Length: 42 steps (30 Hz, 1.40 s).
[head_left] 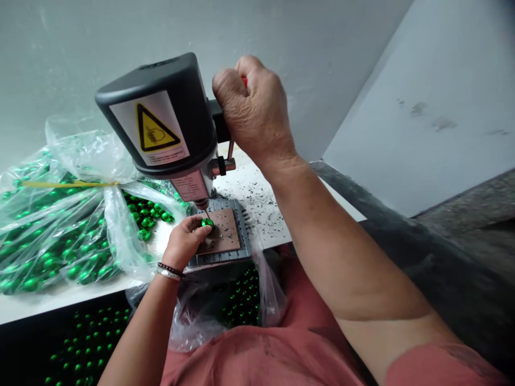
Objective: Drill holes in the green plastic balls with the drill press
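Note:
My left hand (185,239) pinches a shiny green ball (207,223) between thumb and fingers, over a square brown board (226,230). The thin bit of a bench drill press (161,112) comes down at the ball; whether it has gone in, I cannot tell. My right hand (254,107) is wrapped around the drill press's feed handle, up beside the dark motor housing. A bit of red shows between its fingers. The board lies on the drill's grey metal base (243,228).
At left, a large clear plastic bag (116,220) spills green balls (147,214) onto the white table (159,241). Dark shavings (261,198) litter the tabletop right of the drill. Below the edge hangs another clear bag (269,287), with more green balls (243,295) near my lap.

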Tool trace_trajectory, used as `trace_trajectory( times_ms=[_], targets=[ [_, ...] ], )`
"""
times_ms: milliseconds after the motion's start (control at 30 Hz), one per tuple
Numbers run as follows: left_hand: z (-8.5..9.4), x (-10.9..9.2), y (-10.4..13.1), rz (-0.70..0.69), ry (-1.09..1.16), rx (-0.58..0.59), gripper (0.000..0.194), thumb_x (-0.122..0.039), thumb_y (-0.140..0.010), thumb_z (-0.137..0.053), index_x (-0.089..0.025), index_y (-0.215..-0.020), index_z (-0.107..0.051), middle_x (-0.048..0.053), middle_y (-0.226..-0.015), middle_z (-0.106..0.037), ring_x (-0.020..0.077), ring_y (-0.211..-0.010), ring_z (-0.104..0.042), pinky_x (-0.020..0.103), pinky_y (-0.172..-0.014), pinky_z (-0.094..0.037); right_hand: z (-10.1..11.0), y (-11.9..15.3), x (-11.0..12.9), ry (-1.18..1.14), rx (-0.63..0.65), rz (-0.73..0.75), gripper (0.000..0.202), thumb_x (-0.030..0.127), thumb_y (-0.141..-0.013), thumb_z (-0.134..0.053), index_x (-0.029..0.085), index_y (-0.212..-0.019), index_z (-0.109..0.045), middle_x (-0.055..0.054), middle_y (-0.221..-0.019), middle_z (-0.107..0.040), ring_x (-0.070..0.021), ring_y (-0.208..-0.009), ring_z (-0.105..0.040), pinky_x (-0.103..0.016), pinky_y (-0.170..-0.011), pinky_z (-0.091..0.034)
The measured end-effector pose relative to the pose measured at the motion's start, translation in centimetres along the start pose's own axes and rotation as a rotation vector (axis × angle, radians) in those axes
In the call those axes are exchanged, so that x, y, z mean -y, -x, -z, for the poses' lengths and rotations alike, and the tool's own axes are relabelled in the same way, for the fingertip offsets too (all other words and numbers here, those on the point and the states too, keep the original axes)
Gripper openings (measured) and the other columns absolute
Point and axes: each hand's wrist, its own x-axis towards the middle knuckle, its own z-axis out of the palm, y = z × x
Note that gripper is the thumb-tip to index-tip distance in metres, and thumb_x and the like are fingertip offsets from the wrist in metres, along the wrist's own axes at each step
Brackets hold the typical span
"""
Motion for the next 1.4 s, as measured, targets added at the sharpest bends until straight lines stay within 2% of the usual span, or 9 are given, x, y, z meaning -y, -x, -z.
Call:
trace_trajectory(
  times_ms=[267,533,667,800,933,1000,1100,1167,1400],
  targets=[
    [-0.6,1.1,-0.8,-0.127,-0.305,-0.052,0.043,-0.042,-0.064,-0.065,-0.021,-0.101,-0.066,0.001,-0.077,-0.068,0.0129,-0.062,-0.058,0.022,-0.056,-0.042,0.1,0.3,0.1,-0.035,0.026,-0.021,0.033,0.035,-0.083,-0.041,0.018,-0.061,-0.023,0.006,-0.059,-0.021,-0.0033,-0.057,-0.021,-0.018,-0.056,-0.021],
    [-0.8,0.5,-0.4,-0.179,-0.348,0.001,0.036,-0.038,-0.065,-0.065,-0.022,-0.097,-0.069,0.001,-0.071,-0.067,0.0142,-0.062,-0.057,0.022,-0.054,-0.038,0.3,0.8,0.1,-0.052,0.005,0.024,0.031,0.035,-0.083,-0.042,0.019,-0.062,-0.025,0.007,-0.058,-0.024,-0.0041,-0.056,-0.023,-0.020,-0.055,-0.025],
    [-0.9,0.4,-0.3,-0.211,-0.361,-0.021,0.034,-0.037,-0.066,-0.065,-0.022,-0.096,-0.070,0.001,-0.075,-0.069,0.0161,-0.068,-0.059,0.023,-0.058,-0.039,1.2,3.2,0.4,-0.072,-0.041,0.154,0.027,0.037,-0.083,-0.043,0.020,-0.067,-0.029,0.005,-0.061,-0.028,-0.0046,-0.057,-0.027,-0.020,-0.056,-0.028],
    [-0.9,0.4,-0.2,-0.230,-0.439,-0.036,0.037,-0.038,-0.068,-0.064,-0.023,-0.102,-0.069,0.003,-0.082,-0.070,0.0184,-0.072,-0.060,0.025,-0.062,-0.041,2.0,7.0,0.0,0.132,-0.132,0.304,0.019,0.028,-0.083,-0.042,0.020,-0.066,-0.034,0.005,-0.058,-0.030,-0.0056,-0.052,-0.026,-0.022,-0.054,-0.033],
    [-1.0,0.0,0.1,-0.225,-0.483,-0.029,0.042,-0.038,-0.070,-0.062,-0.022,-0.108,-0.067,0.005,-0.090,-0.070,0.0204,-0.077,-0.061,0.027,-0.066,-0.041,1.9,9.9,-1.1,0.259,-0.199,0.341,0.013,0.027,-0.081,-0.043,0.022,-0.070,-0.039,0.004,-0.058,-0.040,-0.0063,-0.048,-0.035,-0.024,-0.051,-0.037],
    [-0.9,-0.2,0.2,-0.231,-0.484,-0.026,0.042,-0.038,-0.071,-0.061,-0.021,-0.109,-0.067,0.006,-0.092,-0.070,0.0208,-0.078,-0.061,0.027,-0.067,-0.041,1.8,10.7,-1.7,0.269,-0.203,0.365,0.009,0.025,-0.080,-0.044,0.023,-0.073,-0.040,0.004,-0.061,-0.046,-0.0066,-0.049,-0.039,-0.025,-0.050,-0.038],
    [-0.9,-0.3,0.4,-0.230,-0.465,-0.032,0.040,-0.038,-0.070,-0.063,-0.022,-0.106,-0.068,0.004,-0.080,-0.070,0.0200,-0.073,-0.060,0.027,-0.065,-0.040,1.5,11.1,-2.2,0.262,-0.225,0.399,0.006,0.023,-0.080,-0.045,0.023,-0.077,-0.040,0.004,-0.061,-0.047,-0.0069,-0.051,-0.043,-0.024,-0.050,-0.038],
    [-0.9,-0.2,0.4,-0.223,-0.449,-0.039,0.040,-0.038,-0.069,-0.064,-0.022,-0.105,-0.068,0.003,-0.072,-0.068,0.0190,-0.069,-0.058,0.026,-0.064,-0.040,1.3,11.3,-2.5,0.256,-0.244,0.415,0.006,0.022,-0.079,-0.046,0.024,-0.079,-0.040,0.005,-0.061,-0.046,-0.0072,-0.052,-0.043,-0.024,-0.049,-0.038],
    [-0.9,-0.1,0.5,-0.211,-0.419,-0.062,0.038,-0.036,-0.067,-0.065,-0.024,-0.104,-0.069,0.003,-0.067,-0.067,0.0168,-0.062,-0.055,0.026,-0.061,-0.037,0.6,12.5,-3.3,0.165,-0.248,0.390,0.012,0.017,-0.077,-0.047,0.024,-0.085,-0.041,0.004,-0.066,-0.046,-0.0072,-0.055,-0.044,-0.024,-0.052,-0.038]
  ],
)
